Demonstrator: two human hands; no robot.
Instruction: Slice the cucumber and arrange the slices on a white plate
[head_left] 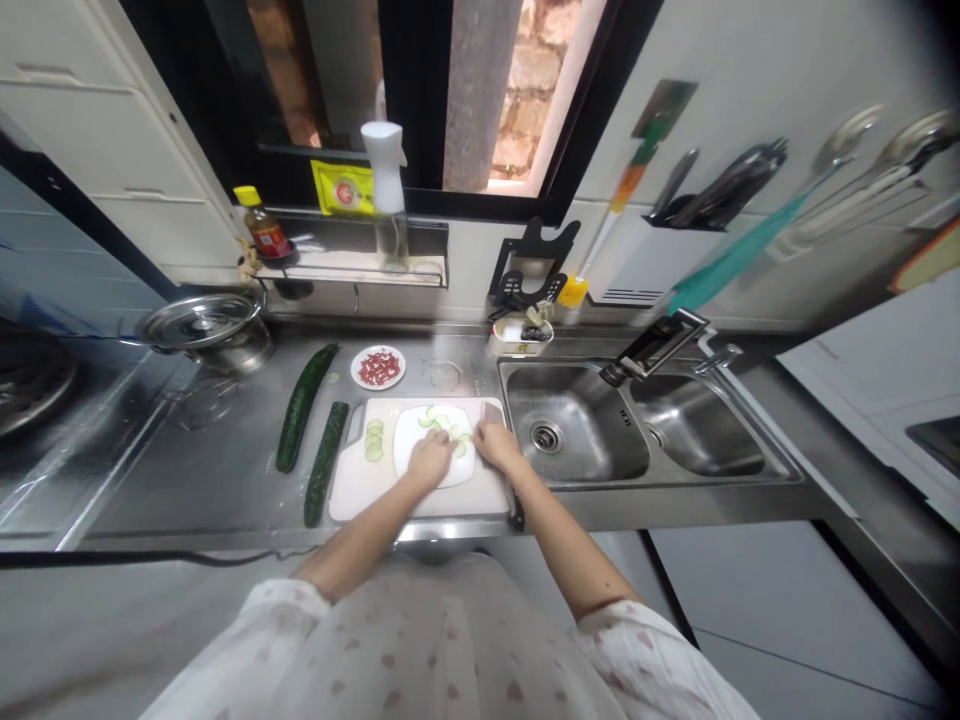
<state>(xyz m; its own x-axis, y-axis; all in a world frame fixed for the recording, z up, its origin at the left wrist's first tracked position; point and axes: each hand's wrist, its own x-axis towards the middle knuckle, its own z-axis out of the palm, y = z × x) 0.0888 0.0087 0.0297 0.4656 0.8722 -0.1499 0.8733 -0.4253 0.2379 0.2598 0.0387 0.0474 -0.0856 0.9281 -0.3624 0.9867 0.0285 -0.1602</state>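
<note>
Well to the left of the left hand, a whole cucumber and a cut one lie on the steel counter; both are rounded, so a stray forearm could set one rolling. Nearer that hand, a row of slices sits on the cutting board, where a sweeping wrist might scatter it. The left hand is over the white plate, fingers bent at the thin slices (whether they pinch one, I cannot tell). The right hand is curled by the plate's right side, its grip hidden; an uneven push there could tip slices toward the sink just beyond it. Below that hand, a black handle, perhaps a knife's, could be knocked by a sleeve.
</note>
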